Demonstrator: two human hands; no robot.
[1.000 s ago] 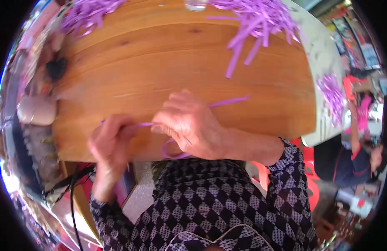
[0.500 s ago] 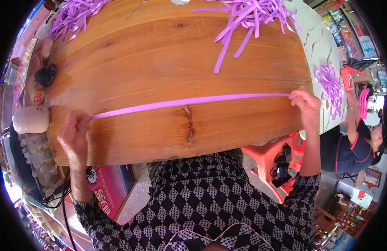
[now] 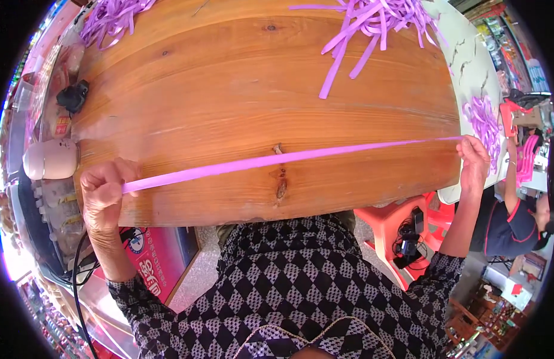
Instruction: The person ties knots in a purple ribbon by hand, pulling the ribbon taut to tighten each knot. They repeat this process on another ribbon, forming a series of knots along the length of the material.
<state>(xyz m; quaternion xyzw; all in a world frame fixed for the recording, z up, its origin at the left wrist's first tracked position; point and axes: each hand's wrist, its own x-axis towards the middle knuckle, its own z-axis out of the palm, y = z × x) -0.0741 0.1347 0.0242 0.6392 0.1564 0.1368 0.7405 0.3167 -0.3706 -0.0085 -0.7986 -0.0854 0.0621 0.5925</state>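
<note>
Stretching across the near part of the wooden worktop (image 3: 241,90), a long purple ribbon (image 3: 277,160) runs taut from one hand to the other, rising slightly toward the right. The left hand (image 3: 103,191) sits at the worktop's near left corner, its fingers closed on the ribbon's left end. The right hand (image 3: 473,157) is at the worktop's right edge, fingers pinched together on the ribbon's other end. Both arms wear black-and-white checked sleeves and are spread wide apart.

At the far right corner of the worktop lies a loose heap of purple strips (image 3: 378,24), with a few trailing toward the middle. A smaller bunch of purple strips (image 3: 112,18) lies at the far left corner. Just off the left edge stand a small black object (image 3: 72,96) and a pale rounded container (image 3: 49,159). Beyond the right edge, another person in a dark top with red trim (image 3: 510,224) sits by a pale table (image 3: 474,66).
</note>
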